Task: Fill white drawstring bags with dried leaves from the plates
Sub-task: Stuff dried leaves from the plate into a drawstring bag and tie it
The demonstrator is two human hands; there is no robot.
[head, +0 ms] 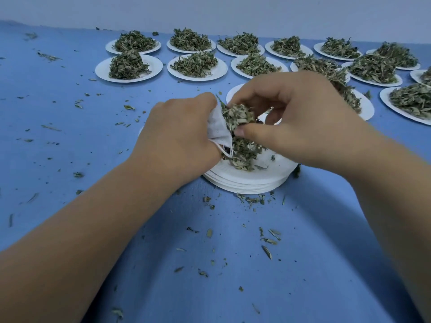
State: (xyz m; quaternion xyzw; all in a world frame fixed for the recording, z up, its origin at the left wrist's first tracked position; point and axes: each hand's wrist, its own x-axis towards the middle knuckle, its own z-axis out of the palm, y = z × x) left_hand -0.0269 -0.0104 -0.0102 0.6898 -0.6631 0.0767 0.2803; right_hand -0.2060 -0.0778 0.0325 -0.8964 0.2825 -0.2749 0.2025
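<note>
Only the head view here, looking down at a stack (247,183) of white paper plates on a blue table (70,136). Right above the stack, the left hand (177,136) grips the bag (219,127), fingers curled round it. It's small, white, kinda crumpled cloth, with its mouth facing right and a bit of string loop hanging from the bottom edge. The right hand (303,120) is just right of it, over the stack, thumb and fingertips pinching a clump of leaves (238,115) right at the bag's mouth. The leaves are dry, narrow, pale green to dark green, all tangled. A smaller heap of them sits on the top plate of the stack, under both hands.

Behind the stack there are rows of plates (128,68), each with its own mound of the same stuff. One more sits just behind the right hand, mostly hidden. Crumbs (268,241) are scattered over the table in front of the stack and off to its left.
</note>
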